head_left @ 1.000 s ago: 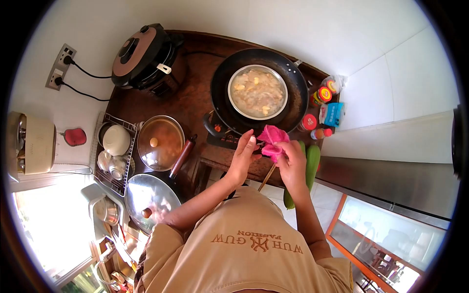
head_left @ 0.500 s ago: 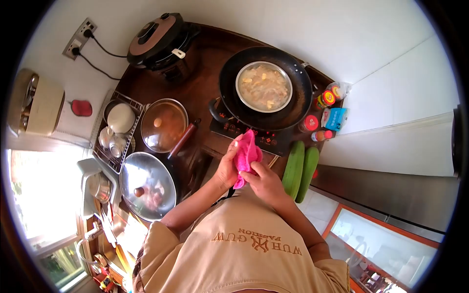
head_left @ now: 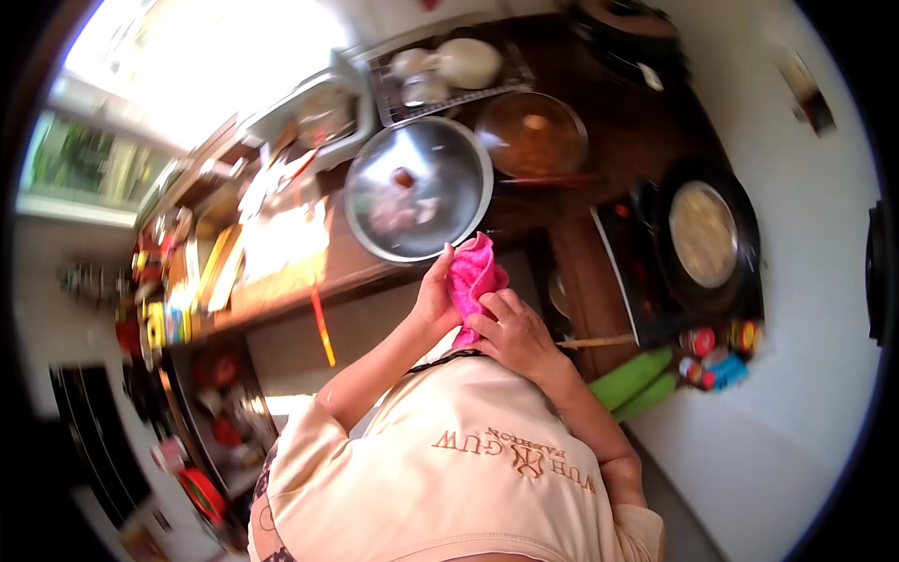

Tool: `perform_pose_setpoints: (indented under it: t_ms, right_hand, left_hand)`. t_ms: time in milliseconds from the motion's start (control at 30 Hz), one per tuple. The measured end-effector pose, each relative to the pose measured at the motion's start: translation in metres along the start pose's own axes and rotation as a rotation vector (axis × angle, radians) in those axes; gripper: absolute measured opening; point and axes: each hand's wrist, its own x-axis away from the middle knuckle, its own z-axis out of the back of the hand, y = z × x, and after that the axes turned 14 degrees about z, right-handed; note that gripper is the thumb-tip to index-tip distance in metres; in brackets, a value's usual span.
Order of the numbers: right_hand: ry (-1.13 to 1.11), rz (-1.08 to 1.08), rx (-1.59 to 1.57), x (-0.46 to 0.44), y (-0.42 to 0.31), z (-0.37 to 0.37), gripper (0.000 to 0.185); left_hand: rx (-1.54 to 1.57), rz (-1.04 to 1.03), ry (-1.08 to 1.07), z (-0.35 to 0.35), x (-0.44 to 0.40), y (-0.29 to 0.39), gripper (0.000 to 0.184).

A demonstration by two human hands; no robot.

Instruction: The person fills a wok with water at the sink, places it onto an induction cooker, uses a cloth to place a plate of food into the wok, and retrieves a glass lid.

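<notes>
A bright pink cloth (head_left: 474, 278) is bunched between my two hands in front of my chest. My left hand (head_left: 437, 292) grips it from the left side, thumb pointing up along its edge. On the right, my right hand (head_left: 511, 330) has its fingers curled onto the lower part of the cloth. Just beyond the hands stands a pan with a glass lid (head_left: 421, 192), pale pieces showing through the glass. Behind it to the right is a second lidded pan (head_left: 532, 136) with a reddish-brown handle.
A black wok (head_left: 749, 239) on an induction cooker (head_left: 618, 258) holds a bowl of food (head_left: 702, 234). Green gourds (head_left: 637, 379) and several jars (head_left: 698, 340) lie at the right. A dish rack (head_left: 393, 94) is at the back; the sunlit counter (head_left: 272, 281) extends left.
My view has turned left, so the wok and cooker now sit at the far right and the lidded pan lies straight ahead. Both hands still hold the pink cloth.
</notes>
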Motion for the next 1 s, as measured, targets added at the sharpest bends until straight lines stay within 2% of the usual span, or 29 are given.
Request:
perform_pose_setpoints:
  t_ms: [133,300,333,367,467,567,600,633,700,767,833,900,933,1000]
  right_hand:
    - [-0.091,0.16,-0.078,-0.04,0.0,-0.042,0.034]
    - [0.074,0.431,-0.085,-0.117,-0.016,-0.106,0.037]
    - [0.053,0.459,-0.115,-0.127,-0.016,-0.122,0.048]
    - [0.041,0.477,-0.124,-0.142,-0.018,-0.136,0.048]
    - [0.095,0.408,-0.097,-0.192,-0.025,-0.178,0.056]
    - [0.113,0.452,-0.019,-0.249,-0.037,-0.229,0.056]
    - [0.048,0.444,-0.01,-0.266,-0.042,-0.249,0.057]
    - [0.082,0.44,0.043,-0.286,-0.047,-0.266,0.06]
    - [0.025,0.434,-0.026,-0.324,-0.055,-0.29,0.06]
    - [0.019,0.479,-0.073,-0.36,-0.058,-0.317,0.057]
    - [-0.046,0.391,-0.101,-0.39,-0.062,-0.347,0.042]
    - [-0.264,0.159,-0.258,-0.416,-0.065,-0.369,0.036]
    - [-0.264,0.164,-0.253,-0.428,-0.064,-0.38,0.036]
    - [-0.203,0.275,-0.207,-0.445,-0.056,-0.403,0.031]
  left_hand:
    - [0.098,-0.241,-0.006,0.031,0.039,0.028,0.045]
    - [0.196,-0.5,-0.051,0.071,0.097,0.081,0.046]
    - [0.2,-0.516,-0.06,0.075,0.11,0.092,0.047]
    - [0.202,-0.53,-0.07,0.08,0.122,0.103,0.047]
    - [0.186,-0.654,-0.057,0.101,0.153,0.138,0.043]
    - [0.157,-0.693,-0.005,0.135,0.176,0.186,0.041]
    - [0.107,-0.698,0.022,0.143,0.184,0.203,0.041]
    - [0.061,-0.734,0.091,0.137,0.196,0.216,0.041]
    - [0.046,-0.733,0.077,0.166,0.21,0.259,0.042]
    - [0.048,-0.736,0.015,0.185,0.217,0.3,0.042]
    - [0.068,-0.731,-0.05,0.204,0.223,0.331,0.042]
    - [0.087,-0.733,-0.111,0.221,0.227,0.359,0.042]
    - [0.086,-0.736,-0.117,0.227,0.228,0.369,0.042]
    - [0.109,-0.757,0.03,0.24,0.227,0.387,0.05]
